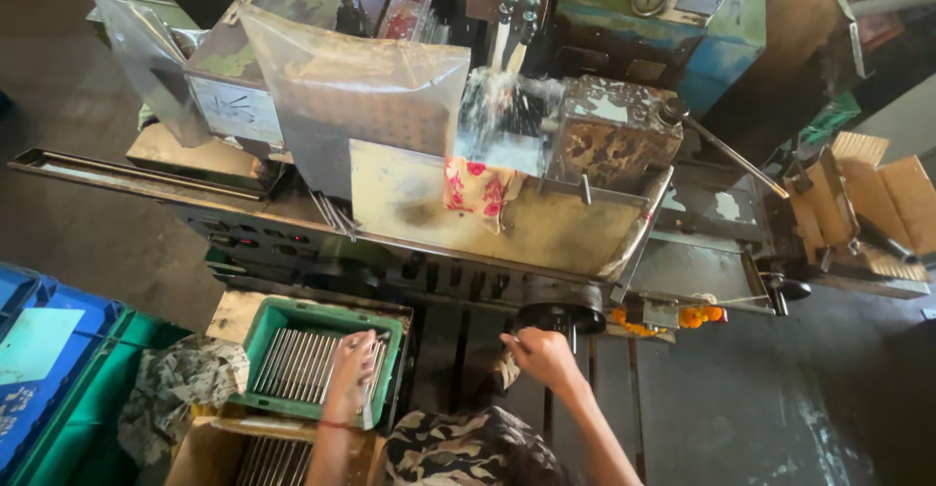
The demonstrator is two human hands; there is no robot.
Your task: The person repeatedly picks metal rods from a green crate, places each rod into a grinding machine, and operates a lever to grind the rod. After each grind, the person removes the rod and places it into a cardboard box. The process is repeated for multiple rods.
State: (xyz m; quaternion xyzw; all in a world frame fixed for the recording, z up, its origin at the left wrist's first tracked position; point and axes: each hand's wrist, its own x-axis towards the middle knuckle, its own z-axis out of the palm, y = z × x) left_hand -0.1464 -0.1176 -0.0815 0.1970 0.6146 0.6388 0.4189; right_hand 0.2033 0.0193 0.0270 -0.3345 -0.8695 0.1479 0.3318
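Note:
My left hand [348, 374] rests palm-down on a layer of thin metal rods [302, 361] inside a green plastic tray [255, 335]; its fingers curl over the rods, and I cannot tell whether it grips any. My right hand [539, 354] is closed near the black round knob [561, 316] at the front of a worn grinding machine [507, 213]. It seems to pinch a thin rod. Coolant [502, 111] sprays down in the machine's middle, behind a splash trough with a flowered cloth [480, 192].
A clear plastic sheet [361, 96] hangs over the machine's left part. Blue and green crates [54, 369] stand at the left, with a patterned cloth [180, 384] beside the tray. More rods [275, 462] lie in a box below. A cardboard box [863, 198] sits at the right.

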